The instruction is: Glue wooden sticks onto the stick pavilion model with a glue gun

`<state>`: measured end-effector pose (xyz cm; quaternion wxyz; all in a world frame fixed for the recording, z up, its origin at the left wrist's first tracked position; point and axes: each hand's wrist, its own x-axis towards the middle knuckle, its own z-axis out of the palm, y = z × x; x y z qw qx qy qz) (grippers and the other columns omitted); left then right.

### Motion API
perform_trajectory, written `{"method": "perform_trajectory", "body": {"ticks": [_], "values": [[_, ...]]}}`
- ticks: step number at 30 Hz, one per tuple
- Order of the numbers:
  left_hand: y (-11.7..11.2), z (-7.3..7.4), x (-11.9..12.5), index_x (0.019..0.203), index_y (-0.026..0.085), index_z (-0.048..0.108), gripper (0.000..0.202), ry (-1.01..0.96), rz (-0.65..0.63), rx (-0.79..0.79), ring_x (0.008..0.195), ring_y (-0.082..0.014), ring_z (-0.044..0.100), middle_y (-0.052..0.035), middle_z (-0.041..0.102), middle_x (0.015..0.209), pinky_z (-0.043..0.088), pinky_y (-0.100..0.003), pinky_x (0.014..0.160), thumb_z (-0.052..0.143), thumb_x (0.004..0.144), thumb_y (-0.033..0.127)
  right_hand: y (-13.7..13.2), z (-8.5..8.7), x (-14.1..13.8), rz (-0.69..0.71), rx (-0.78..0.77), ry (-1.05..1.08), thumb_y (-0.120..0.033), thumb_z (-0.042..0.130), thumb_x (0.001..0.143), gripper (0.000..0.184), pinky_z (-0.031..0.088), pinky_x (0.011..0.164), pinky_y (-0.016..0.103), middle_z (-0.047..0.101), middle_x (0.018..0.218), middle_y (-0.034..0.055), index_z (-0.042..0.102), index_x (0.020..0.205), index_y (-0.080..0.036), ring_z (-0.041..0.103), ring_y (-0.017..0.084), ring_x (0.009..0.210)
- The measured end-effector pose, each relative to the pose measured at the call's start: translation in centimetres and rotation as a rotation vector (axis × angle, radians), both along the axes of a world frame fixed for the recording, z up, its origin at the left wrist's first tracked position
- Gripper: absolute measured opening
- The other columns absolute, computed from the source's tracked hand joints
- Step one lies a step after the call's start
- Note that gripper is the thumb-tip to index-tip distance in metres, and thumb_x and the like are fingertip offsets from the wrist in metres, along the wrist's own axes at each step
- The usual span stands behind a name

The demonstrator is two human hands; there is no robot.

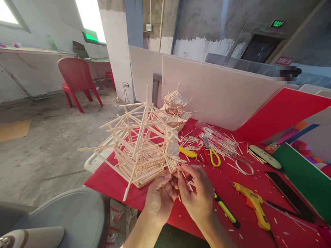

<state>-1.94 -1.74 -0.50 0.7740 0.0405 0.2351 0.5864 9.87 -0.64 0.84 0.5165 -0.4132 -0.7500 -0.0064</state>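
A pavilion model (144,148) made of thin wooden sticks stands on the red tabletop, its upper frame open and one slatted roof panel (172,146) on its right side. At the lower end of that panel my left hand (160,194) has its thumb and fingers closed together; what they hold is mostly hidden. My right hand (196,189) meets it there, pinching what looks like a short wooden stick (175,171) between thumb and index finger. Behind stands a smaller pavilion (177,103) with a slatted, pointed roof.
Loose sticks (190,141) and a plastic bag of sticks (217,137) lie behind my hands. Scissors (215,157), red-handled pliers (203,155), a yellow cutter (187,152), a utility knife (226,210) and a glue gun (252,205) lie rightward. A grey round-topped stool (74,213) stands left.
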Motion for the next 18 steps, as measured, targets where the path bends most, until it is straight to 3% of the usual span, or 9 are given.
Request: {"method": "perform_trajectory", "body": {"ticks": [7, 18], "values": [[0.29, -0.24, 0.07, 0.077, 0.012, 0.073, 0.012, 0.019, -0.002, -0.004, 0.053, -0.0104, 0.055, -0.0032, 0.067, 0.070, 0.042, -0.020, 0.046, 0.071, 0.067, 0.018, -0.17, 0.02, -0.08, 0.008, -0.007, -0.014, -0.006, 0.060, 0.086, 0.038, 0.056, 0.080, 0.036, 0.070, 0.099, 0.0068, 0.056, 0.121, -0.021, 0.064, 0.020, 0.093], [0.14, -0.39, -0.01, 0.083, 0.012, 0.075, 0.017, 0.021, -0.018, 0.009, 0.051, -0.0091, 0.052, -0.0037, 0.068, 0.072, 0.041, -0.020, 0.046, 0.069, 0.068, 0.018, -0.16, 0.05, 0.02, 0.034, 0.000, -0.030, -0.004, 0.060, 0.085, 0.043, 0.057, 0.082, 0.037, 0.071, 0.102, 0.0063, 0.056, 0.123, -0.022, 0.064, 0.020, 0.096]]}}
